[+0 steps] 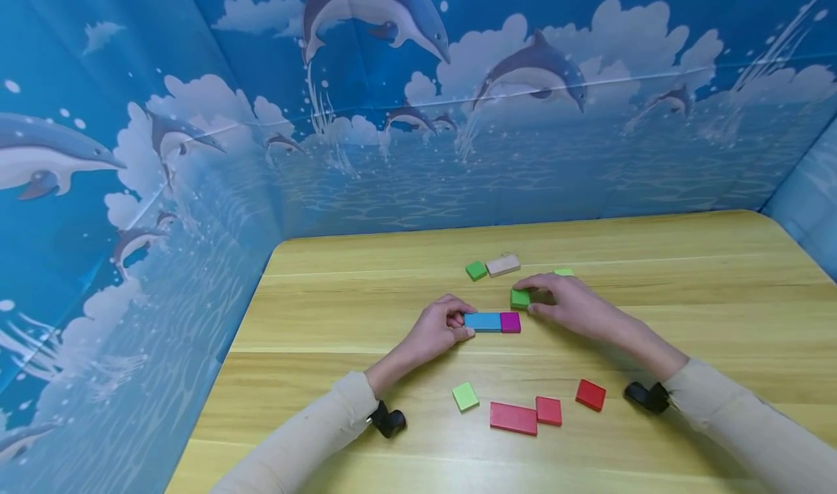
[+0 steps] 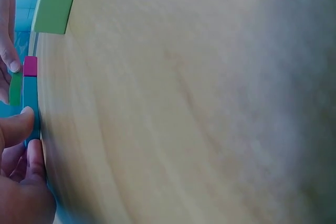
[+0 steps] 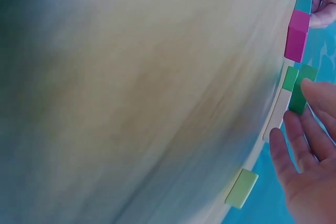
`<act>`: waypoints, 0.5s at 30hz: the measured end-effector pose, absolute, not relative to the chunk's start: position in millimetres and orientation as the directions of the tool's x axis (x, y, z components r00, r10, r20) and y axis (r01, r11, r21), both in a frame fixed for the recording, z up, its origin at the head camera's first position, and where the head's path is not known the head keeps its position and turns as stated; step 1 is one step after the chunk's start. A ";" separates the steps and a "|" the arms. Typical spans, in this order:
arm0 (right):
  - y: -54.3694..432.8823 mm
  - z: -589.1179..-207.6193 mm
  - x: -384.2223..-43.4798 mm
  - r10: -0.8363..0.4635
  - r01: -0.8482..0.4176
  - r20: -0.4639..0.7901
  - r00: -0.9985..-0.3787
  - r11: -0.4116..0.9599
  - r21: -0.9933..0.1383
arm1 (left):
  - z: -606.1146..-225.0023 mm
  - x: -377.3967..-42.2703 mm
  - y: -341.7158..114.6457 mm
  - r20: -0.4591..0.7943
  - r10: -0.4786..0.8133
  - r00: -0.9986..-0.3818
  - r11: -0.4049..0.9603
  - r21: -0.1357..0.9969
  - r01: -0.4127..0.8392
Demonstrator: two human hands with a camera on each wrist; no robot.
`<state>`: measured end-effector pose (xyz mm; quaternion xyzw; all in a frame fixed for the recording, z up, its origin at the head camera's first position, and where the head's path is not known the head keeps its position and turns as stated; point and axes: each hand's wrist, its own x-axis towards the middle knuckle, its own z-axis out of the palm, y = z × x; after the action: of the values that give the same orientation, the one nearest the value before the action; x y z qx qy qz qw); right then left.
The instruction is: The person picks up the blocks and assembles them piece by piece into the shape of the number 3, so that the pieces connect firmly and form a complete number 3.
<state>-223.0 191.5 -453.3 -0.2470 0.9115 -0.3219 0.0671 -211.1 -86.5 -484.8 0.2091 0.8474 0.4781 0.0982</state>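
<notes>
My left hand (image 1: 439, 328) pinches the left end of a long blue block (image 1: 482, 322) lying on the table. A square magenta block (image 1: 511, 322) sits end to end with the blue one, on its right. Just behind the magenta block, my right hand (image 1: 567, 304) holds a green block (image 1: 519, 299) between thumb and fingers. The right wrist view shows that green block (image 3: 303, 88) at the fingertips, beside the magenta block (image 3: 297, 36). In the left wrist view, the left thumb and fingers hold the blue block (image 2: 31, 106) from both sides.
Farther back lie another green block (image 1: 476, 270), a pale wooden block (image 1: 503, 265) and a light green block (image 1: 563, 272) partly behind the right hand. Nearer are a lime block (image 1: 466, 397), a long red block (image 1: 513, 418) and two square red blocks (image 1: 548, 410). A dolphin-print curtain (image 1: 418, 152) borders the table.
</notes>
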 end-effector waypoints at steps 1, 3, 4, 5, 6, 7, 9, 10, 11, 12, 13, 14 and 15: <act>190.7 -453.4 -223.8 -0.495 -0.408 0.035 -0.868 0.671 -0.619 | -484.7 -211.1 -86.5 0.035 0.448 -0.893 0.455 0.851 0.262; 189.2 -453.7 -225.2 -0.501 -0.410 0.031 -0.865 0.669 -0.620 | -484.3 -211.0 -86.5 0.038 0.449 -0.893 0.455 0.850 0.265; 188.5 -454.1 -225.8 -0.505 -0.411 0.028 -0.863 0.668 -0.621 | -484.2 -211.1 -86.7 0.042 0.450 -0.892 0.452 0.851 0.268; 187.9 -454.5 -226.4 -0.509 -0.412 0.026 -0.860 0.665 -0.622 | -484.1 -211.1 -86.7 0.044 0.452 -0.891 0.449 0.852 0.270; 187.3 -454.9 -226.9 -0.515 -0.415 0.023 -0.857 0.662 -0.625 | -484.1 -211.1 -86.9 0.046 0.453 -0.890 0.446 0.853 0.271; 186.7 -455.1 -227.2 -0.520 -0.418 0.023 -0.854 0.658 -0.627 | -484.0 -211.0 -87.0 0.048 0.455 -0.889 0.444 0.854 0.273; 186.0 -455.9 -227.7 -0.537 -0.432 0.027 -0.843 0.646 -0.630 | -484.0 -211.0 -87.3 0.050 0.456 -0.888 0.440 0.855 0.274; 185.5 -456.4 -228.0 -0.542 -0.436 0.028 -0.840 0.642 -0.631 | -484.1 -211.0 -87.4 0.050 0.457 -0.888 0.439 0.856 0.274; 185.0 -456.7 -228.3 -0.547 -0.439 0.029 -0.837 0.639 -0.631 | -484.3 -210.9 -87.4 0.049 0.457 -0.888 0.440 0.855 0.274; 184.6 -457.0 -228.6 -0.551 -0.442 0.029 -0.834 0.636 -0.632 | -484.6 -211.1 -87.5 0.050 0.458 -0.888 0.441 0.854 0.276; 184.3 -457.3 -228.9 -0.556 -0.445 0.028 -0.831 0.635 -0.632 | -484.7 -211.1 -87.7 0.050 0.457 -0.888 0.443 0.853 0.276; 184.0 -457.7 -229.2 -0.559 -0.448 0.026 -0.829 0.635 -0.630 | -485.1 -211.3 -87.6 0.049 0.457 -0.888 0.443 0.853 0.275; 183.5 -457.9 -229.7 -0.558 -0.446 0.023 -0.829 0.636 -0.630 | -485.6 -211.5 -87.7 0.050 0.457 -0.888 0.443 0.853 0.276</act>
<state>-229.7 183.5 -457.9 -0.2788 0.9003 -0.3227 0.0873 -211.5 -87.7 -485.6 0.2171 0.8441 0.4811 0.0941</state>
